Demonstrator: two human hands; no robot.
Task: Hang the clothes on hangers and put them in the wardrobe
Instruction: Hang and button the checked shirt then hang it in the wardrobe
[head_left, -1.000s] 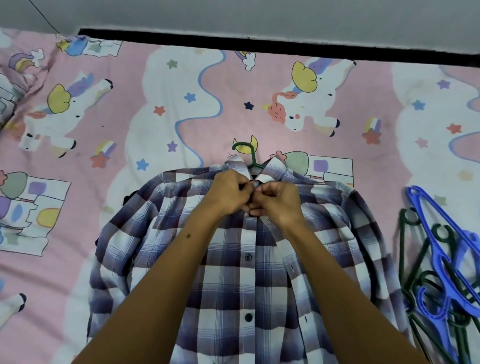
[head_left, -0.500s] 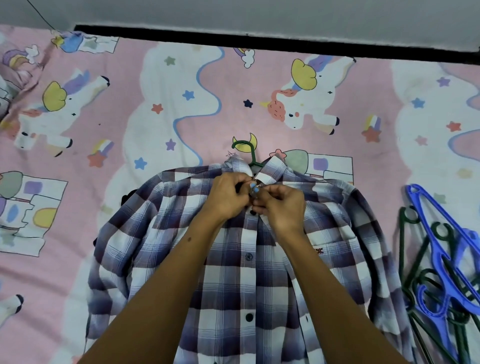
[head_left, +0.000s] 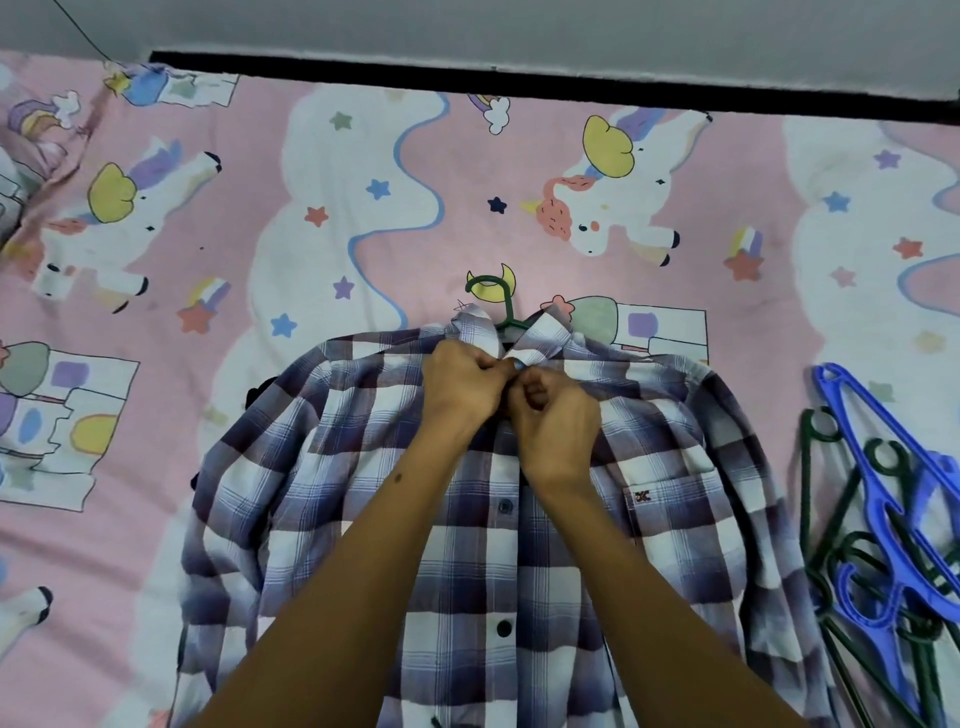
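Pink bedsheet (head_left: 171, 519) with unicorn and star print underneath everything. Plaid shirt (head_left: 363, 519) flat on sheet, centre, front up, buttons down middle. Left hand (head_left: 460, 387) fingers curled, pinching shirt fabric just below collar. Green hanger (head_left: 491, 293) hook sticks out past collar. Right hand (head_left: 558, 423) fingers curled, pinching same spot, touching left. Chest pocket carries small red mark, unreadable. Pile of spare hangers (head_left: 883, 519), blue and green, right edge.

A pink unicorn-print bed (head_left: 675, 291) carries a plaid shirt (head_left: 363, 519) and spare hangers (head_left: 878, 519).
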